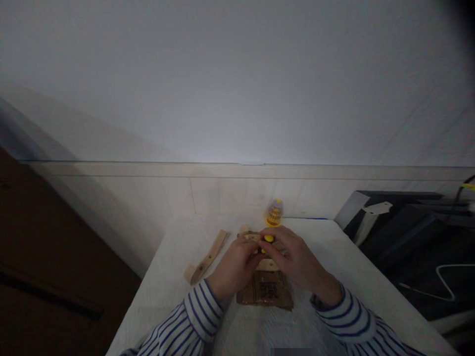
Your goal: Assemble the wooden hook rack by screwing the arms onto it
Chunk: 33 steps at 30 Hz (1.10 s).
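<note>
My left hand (239,264) and my right hand (295,252) meet over the middle of the table, fingertips nearly touching. Between the thumb and fingers of my right hand is a small rounded yellow piece (268,238). A second bit of yellow shows just below it, by the left fingertips. The left fingers are closed, and what they grip is hidden. Under the hands lies a flat piece of brown cardboard (265,291) with dark print. A pale wooden piece (267,265) rests at its upper part, and more wood shows behind the fingers, partly covered.
A long wooden strip with holes (210,257) lies left of my left hand, a small wooden block (190,272) at its near end. A clear bottle with yellow label (274,213) stands at the back by the wall. Dark panels (408,237) lean right of the white table (163,296).
</note>
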Each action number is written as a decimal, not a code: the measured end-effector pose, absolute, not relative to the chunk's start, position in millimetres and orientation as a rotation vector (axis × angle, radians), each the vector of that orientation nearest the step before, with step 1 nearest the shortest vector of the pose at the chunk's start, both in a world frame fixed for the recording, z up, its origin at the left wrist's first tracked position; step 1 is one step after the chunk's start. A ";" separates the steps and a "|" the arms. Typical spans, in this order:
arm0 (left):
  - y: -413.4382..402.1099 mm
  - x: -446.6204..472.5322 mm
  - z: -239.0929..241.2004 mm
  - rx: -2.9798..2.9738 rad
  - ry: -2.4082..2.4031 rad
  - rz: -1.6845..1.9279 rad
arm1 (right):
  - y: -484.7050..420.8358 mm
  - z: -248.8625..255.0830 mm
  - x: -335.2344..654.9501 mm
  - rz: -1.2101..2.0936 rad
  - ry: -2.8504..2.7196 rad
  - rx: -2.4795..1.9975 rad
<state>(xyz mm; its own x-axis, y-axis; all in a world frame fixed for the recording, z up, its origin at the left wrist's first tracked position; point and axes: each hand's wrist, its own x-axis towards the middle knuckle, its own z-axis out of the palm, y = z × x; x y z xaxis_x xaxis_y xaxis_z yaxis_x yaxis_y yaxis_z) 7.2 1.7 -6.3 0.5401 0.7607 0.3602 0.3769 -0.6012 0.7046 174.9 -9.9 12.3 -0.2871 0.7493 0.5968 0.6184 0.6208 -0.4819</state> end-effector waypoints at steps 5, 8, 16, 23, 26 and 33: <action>2.9 7.4 -6.8 2.216 0.907 0.884 | -8.6 9.0 173.0 0.198 -1.982 -1.044; 2.6 7.3 -5.0 2.201 0.910 0.878 | -7.8 8.1 173.5 0.214 -1.968 -1.053; 1.1 8.7 -9.1 2.206 1.084 0.960 | -5.8 5.1 172.5 0.266 -1.923 -1.101; 0.9 8.4 -14.0 2.224 1.211 0.991 | -7.3 13.6 176.6 0.238 -1.972 -1.094; 0.8 7.0 -11.5 2.220 1.201 0.980 | -9.1 19.9 180.4 0.251 -2.035 -1.053; 1.7 5.5 -6.0 2.229 1.088 0.909 | -7.8 17.8 185.3 0.288 -2.064 -1.100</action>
<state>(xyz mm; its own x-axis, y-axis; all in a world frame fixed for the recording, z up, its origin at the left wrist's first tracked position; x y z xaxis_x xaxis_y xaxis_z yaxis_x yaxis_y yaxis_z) 5.5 1.7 -6.0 0.4591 0.8176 0.3474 0.4878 -0.5588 0.6706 185.3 -7.8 17.8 -0.3353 0.7843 0.5219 0.6112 0.6027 -0.5130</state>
